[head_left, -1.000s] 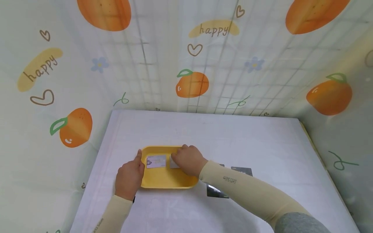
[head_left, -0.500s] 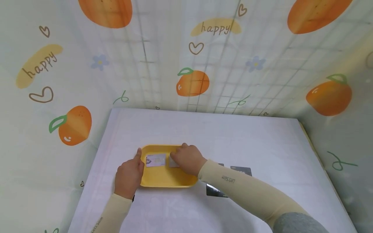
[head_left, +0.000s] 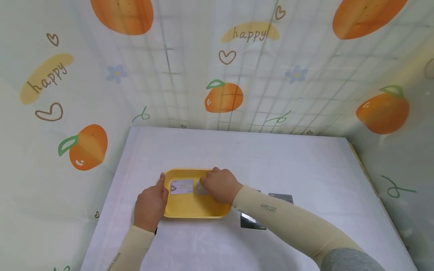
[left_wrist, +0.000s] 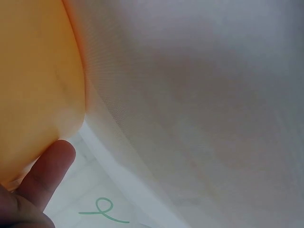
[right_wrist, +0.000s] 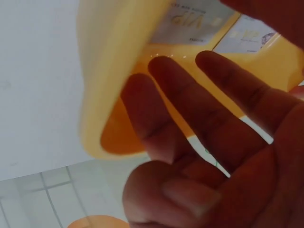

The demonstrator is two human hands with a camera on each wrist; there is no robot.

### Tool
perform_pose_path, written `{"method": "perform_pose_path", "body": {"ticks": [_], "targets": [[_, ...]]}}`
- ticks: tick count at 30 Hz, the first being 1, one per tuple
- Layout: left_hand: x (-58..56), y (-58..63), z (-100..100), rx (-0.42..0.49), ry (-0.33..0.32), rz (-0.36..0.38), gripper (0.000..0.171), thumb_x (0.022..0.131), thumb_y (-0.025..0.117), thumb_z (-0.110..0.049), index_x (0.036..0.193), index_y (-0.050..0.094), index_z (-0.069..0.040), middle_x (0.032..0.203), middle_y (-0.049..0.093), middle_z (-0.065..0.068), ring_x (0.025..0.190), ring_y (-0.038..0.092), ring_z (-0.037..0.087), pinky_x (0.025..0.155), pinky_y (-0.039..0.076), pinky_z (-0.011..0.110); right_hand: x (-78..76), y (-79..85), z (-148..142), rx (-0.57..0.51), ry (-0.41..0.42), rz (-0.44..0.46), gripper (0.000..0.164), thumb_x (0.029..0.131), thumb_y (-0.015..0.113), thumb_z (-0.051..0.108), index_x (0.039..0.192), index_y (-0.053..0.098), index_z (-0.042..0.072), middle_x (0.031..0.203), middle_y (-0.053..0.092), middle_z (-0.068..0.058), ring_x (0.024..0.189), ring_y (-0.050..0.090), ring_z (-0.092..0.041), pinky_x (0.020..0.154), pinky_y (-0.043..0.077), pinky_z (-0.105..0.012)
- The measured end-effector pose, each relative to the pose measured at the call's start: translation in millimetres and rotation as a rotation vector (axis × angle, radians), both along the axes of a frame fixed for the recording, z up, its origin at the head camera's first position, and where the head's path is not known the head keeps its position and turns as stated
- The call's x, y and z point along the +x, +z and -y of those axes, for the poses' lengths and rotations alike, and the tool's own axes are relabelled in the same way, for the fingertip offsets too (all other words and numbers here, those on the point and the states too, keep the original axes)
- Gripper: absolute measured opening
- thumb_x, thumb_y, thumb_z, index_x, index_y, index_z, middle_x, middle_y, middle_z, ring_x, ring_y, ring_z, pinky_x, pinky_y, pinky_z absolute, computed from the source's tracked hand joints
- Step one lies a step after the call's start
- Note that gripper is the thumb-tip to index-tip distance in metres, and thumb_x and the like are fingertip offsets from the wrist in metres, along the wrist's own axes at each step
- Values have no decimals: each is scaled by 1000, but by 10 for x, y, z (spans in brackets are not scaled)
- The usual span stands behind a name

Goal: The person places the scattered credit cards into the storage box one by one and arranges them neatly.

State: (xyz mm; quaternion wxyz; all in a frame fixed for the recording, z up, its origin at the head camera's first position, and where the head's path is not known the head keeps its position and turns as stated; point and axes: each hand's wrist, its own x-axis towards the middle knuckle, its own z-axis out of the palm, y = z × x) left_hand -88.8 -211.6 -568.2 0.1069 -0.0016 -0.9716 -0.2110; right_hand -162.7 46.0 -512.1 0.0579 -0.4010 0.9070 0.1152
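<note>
Yellow and shallow, a tray (head_left: 190, 207) sits on the white table (head_left: 210, 150) at the lower centre of the head view, a pinkish card (head_left: 181, 187) and a grey card (head_left: 202, 188) lying side by side in it. At its left end, the left hand (head_left: 150, 209) touches the rim, one finger straight; whether the others grip cannot be told. The right hand (head_left: 222, 185) reaches over the right end, partly covering the grey card, and dark cards (head_left: 253, 223) lie right of the tray. Left wrist view: a fingertip meets the tray's wall, lower left. Right wrist view: spread, slightly bent fingers reach into the tray near the grey card, upper centre, without a visible hold.
</note>
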Motion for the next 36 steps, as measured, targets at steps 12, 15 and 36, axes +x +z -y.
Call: {"method": "perform_pose_path", "body": {"ticks": [12,15,36], "targets": [[3,41,-41,-4,-5,-6,54,103,67,-16,155,54,-10,53,38,-1,44,34,16,44,33,31,104,332,-266,-65,-86,51,37,88,83,46,113,72,21,91,64,5,78,52,-19,65,51,-33],[10,49,-45,0,0,1,54,103,68,-17,154,54,-10,52,38,-1,44,35,16,44,33,31,166,479,-421,-108,-136,49,51,84,84,56,119,72,22,96,66,7,80,52,-17,67,50,-31],[42,2,-57,-23,4,5,55,103,68,-19,155,53,-11,52,37,-1,42,34,17,43,33,31,915,397,-1609,-368,-397,-2,83,71,93,59,140,67,20,131,67,2,111,63,-22,89,59,-43]]}}
